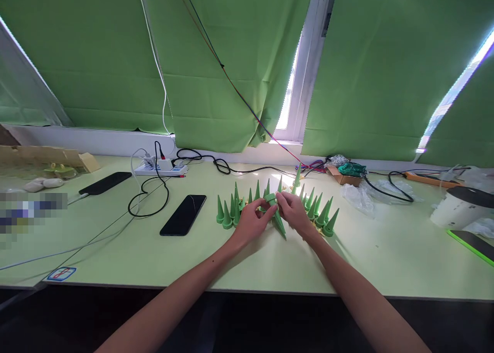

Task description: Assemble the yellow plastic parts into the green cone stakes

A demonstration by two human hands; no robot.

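Between my hands is a green pointed cone, its tip slanting down toward the table's front and its round base up. My left hand closes its fingers around the base end. On the other side, my right hand pinches at the base rim; whether it grips anything smaller there is hidden. Several like green cones stand upright close by, among them one at the left and one at the right. A taller cone rises behind my right hand. Small yellowish bits show among their bases.
On the pale table lie a black phone and another dark phone at left. A power strip with cables stands behind. At right are plastic bags, a white cylinder and a green-edged device.
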